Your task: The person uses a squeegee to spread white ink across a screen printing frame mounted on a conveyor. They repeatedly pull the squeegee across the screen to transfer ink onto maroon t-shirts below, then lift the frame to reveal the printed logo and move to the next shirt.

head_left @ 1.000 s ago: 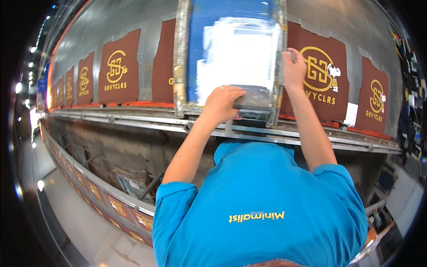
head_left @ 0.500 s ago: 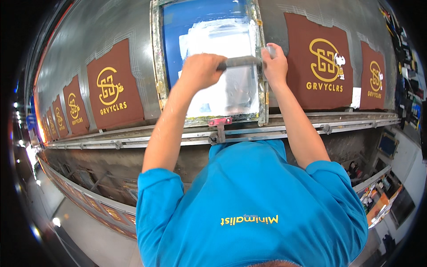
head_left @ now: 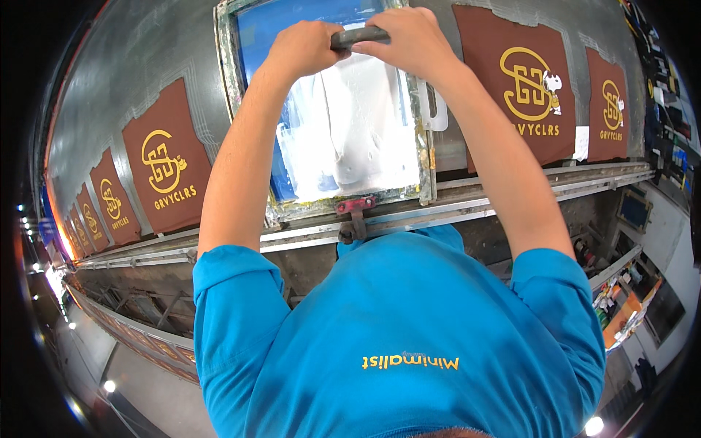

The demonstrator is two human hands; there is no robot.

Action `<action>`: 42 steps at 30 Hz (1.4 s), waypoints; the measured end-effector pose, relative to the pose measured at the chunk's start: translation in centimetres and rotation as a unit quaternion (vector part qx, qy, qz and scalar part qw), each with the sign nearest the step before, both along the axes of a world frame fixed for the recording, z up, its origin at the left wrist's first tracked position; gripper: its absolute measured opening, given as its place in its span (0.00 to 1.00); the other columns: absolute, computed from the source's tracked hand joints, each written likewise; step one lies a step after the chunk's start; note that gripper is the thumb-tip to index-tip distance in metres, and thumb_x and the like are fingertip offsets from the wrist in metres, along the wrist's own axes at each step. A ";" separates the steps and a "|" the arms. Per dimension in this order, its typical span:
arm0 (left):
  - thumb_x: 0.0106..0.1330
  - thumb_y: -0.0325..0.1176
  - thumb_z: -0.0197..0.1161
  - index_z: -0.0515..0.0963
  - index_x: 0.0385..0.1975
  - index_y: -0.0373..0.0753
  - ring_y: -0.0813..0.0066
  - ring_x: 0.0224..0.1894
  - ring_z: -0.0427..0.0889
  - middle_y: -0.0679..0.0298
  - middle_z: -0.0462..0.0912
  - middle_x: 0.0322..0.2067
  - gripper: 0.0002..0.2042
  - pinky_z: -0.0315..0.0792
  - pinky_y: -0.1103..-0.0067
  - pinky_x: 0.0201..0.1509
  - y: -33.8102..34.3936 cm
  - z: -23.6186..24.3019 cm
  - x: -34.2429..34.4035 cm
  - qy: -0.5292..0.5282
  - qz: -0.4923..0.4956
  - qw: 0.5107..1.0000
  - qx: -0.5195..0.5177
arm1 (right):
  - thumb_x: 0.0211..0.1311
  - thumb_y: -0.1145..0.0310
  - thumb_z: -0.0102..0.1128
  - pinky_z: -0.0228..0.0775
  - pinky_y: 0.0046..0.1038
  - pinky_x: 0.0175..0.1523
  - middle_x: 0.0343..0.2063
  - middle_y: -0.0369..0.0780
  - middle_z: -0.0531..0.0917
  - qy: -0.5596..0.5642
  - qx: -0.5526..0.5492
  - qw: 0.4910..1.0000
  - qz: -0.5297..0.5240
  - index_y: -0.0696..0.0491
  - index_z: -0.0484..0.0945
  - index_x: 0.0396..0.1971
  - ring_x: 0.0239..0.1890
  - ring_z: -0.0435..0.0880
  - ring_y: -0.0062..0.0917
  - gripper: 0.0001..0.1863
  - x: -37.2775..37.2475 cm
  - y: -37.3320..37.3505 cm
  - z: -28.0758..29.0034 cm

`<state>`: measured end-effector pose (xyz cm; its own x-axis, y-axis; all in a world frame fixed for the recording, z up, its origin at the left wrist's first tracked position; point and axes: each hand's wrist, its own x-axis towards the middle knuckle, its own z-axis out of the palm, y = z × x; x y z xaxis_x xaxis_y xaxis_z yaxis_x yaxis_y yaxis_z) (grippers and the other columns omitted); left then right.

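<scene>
Both my hands grip the dark handle of a squeegee (head_left: 358, 36) over the far part of a printing screen. My left hand (head_left: 303, 51) is closed round its left end, and my right hand (head_left: 410, 42) round its right end. The screen's worn, paint-spattered frame (head_left: 426, 168) surrounds a blue mesh (head_left: 281, 22). White ink (head_left: 365, 139) covers most of the mesh on the near side of my hands, streaked and glossy. The squeegee's blade is hidden by my hands. A red clamp (head_left: 355, 205) sits at the frame's near edge, by the metal rail.
Brown fabric panels with yellow printed emblems lie on the long grey table, including one left of the screen (head_left: 166, 157) and one to its right (head_left: 515, 87). A metal rail (head_left: 475, 206) runs along the table's near edge. White paper (head_left: 581, 143) lies between the right panels.
The squeegee and my left hand have moved away from me, toward the screen's far end. My right hand has come inward from the right frame edge onto the handle. The view has shifted slightly.
</scene>
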<state>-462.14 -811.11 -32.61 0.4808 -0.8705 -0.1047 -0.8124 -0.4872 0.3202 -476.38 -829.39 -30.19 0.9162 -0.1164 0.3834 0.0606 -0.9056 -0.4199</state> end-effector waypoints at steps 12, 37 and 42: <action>0.58 0.36 0.67 0.87 0.38 0.51 0.54 0.34 0.89 0.58 0.88 0.29 0.09 0.80 0.61 0.39 6.8 0.1 -15.7 0.070 0.035 0.997 -0.024 | 0.46 0.68 0.77 0.72 0.43 0.42 0.28 0.40 0.83 0.070 0.008 0.997 0.038 0.50 0.80 0.27 0.35 0.83 0.41 0.11 -12.8 6.6 -3.7; 0.51 0.29 0.72 0.86 0.49 0.44 0.60 0.48 0.87 0.64 0.90 0.45 0.21 0.76 0.65 0.54 9.1 1.5 -19.9 0.058 0.043 0.996 -0.050 | 0.56 0.62 0.76 0.74 0.36 0.53 0.38 0.43 0.85 0.038 0.142 0.987 0.061 0.55 0.84 0.39 0.45 0.85 0.39 0.15 -17.3 8.4 -2.2; 0.51 0.26 0.68 0.84 0.57 0.45 0.58 0.52 0.87 0.55 0.89 0.49 0.28 0.77 0.64 0.60 11.2 -0.8 -23.4 0.011 -0.014 0.993 -0.119 | 0.66 0.51 0.67 0.74 0.42 0.58 0.41 0.44 0.85 -0.036 0.102 0.958 -0.265 0.55 0.84 0.49 0.50 0.83 0.43 0.24 -13.1 1.2 -5.8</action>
<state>-485.49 -799.86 -33.45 0.4567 -0.8846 0.0948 -0.8159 -0.3740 0.4409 -489.47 -828.23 -35.98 0.6797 -0.6370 0.3637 -0.3487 -0.7168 -0.6038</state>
